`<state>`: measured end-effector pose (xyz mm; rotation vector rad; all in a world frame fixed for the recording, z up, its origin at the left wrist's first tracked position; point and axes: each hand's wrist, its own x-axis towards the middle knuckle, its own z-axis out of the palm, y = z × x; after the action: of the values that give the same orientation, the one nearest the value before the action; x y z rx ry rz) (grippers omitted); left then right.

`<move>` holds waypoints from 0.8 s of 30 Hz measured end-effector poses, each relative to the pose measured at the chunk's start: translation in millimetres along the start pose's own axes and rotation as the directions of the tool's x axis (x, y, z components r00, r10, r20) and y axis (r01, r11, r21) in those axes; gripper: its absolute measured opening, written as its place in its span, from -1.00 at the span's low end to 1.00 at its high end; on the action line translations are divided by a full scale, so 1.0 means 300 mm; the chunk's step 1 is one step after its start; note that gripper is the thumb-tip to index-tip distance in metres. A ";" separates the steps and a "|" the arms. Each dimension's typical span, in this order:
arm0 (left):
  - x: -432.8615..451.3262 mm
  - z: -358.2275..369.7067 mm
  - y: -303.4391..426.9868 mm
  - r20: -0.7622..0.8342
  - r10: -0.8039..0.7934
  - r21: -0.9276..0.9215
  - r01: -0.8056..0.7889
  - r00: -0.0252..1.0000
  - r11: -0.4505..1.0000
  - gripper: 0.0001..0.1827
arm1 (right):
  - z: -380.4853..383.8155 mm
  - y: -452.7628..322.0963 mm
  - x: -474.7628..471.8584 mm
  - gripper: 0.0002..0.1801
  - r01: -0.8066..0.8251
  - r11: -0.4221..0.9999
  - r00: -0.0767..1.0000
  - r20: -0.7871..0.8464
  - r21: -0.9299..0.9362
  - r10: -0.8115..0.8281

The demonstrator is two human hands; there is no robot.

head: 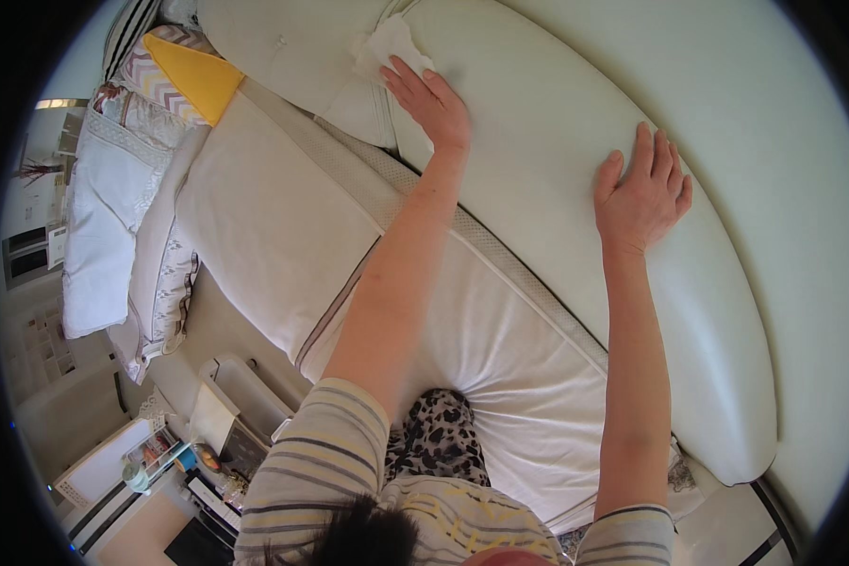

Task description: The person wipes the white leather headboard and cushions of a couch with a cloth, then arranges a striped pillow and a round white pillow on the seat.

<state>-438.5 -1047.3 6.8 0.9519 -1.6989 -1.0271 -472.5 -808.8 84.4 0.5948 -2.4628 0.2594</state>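
My left hand (431,106) presses a crumpled white tissue or thin cloth (395,44) against the padded, cream leather-like backrest (530,141) of a sofa. Its fingers lie over the lower part of the tissue, near the seam between two backrest sections. Farther right, my right hand (644,191) rests palm down on the same backrest, close to its upper edge, fingers spread and holding nothing. Below both arms are the seat cushions in pale fabric covers (276,184), with a dotted mesh strip (523,269) along the backrest. One knee in spotted trousers (446,431) presses into the seat cover.
A yellow cushion (198,74) and a zigzag-patterned cushion (173,42) lean at the sofa's far left end. A white cloth (106,226) drapes the armrest there. A pale wall (799,177) rises behind the backrest. At lower left stands furniture with a small rack (152,453) of items.
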 end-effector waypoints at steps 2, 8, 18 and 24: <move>-0.067 0.016 -0.093 0.002 -0.257 -0.045 0.257 0.966 0.965 -0.29 | 0.005 0.019 -0.004 -0.50 0.009 1.000 1.000 -0.010 -0.019 -0.009; -0.198 -0.024 -0.348 0.362 -0.845 -0.289 0.909 0.394 0.300 -0.27 | 0.034 0.045 -0.011 -0.53 0.037 0.996 0.997 -0.066 -0.084 -0.042; -0.057 -0.046 -0.221 0.281 -0.712 -0.138 0.761 0.644 0.634 -0.25 | 0.147 -0.185 0.122 -0.46 -0.145 0.979 0.985 0.070 -0.142 0.156; 0.047 -0.081 0.039 0.285 0.119 0.005 -0.126 0.951 0.992 -0.33 | 0.228 -0.464 0.272 -0.48 -0.259 0.956 0.966 -0.019 -0.139 0.259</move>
<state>-421.4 -1061.4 27.9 0.7271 -1.9837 -1.1037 -500.6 -981.9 83.6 0.2111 -2.5317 0.1860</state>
